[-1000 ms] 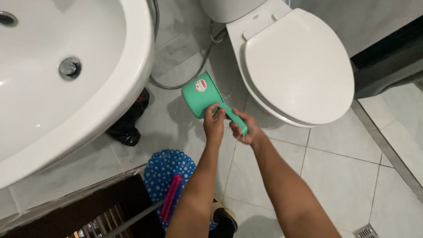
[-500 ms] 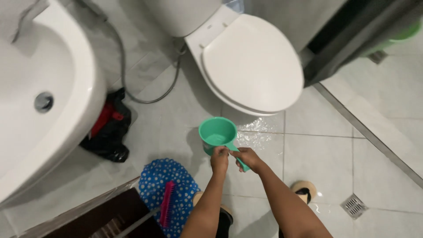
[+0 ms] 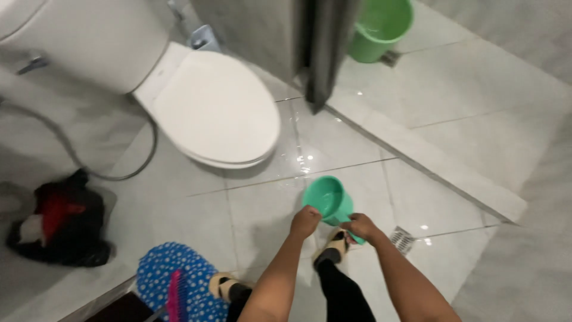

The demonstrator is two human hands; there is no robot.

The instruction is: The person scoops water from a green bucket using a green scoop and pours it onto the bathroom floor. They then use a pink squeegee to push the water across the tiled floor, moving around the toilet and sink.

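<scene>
Green dipper [image 3: 326,201] mouth tilted up-left; handle toward R hand [image 3: 359,227].

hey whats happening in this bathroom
A person stands on the wet tiled floor holding a green water scoop low in front of them. The left hand grips its rim, and the right hand its handle. The toilet beside them has its lid shut, and a green bucket sits behind the partition.

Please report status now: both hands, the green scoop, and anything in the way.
Left hand grips rim of green scoop; right hand grips its handle. Scoop held above wet tile floor. Toilet ahead, lid closed; floor drain beside right hand.
</scene>
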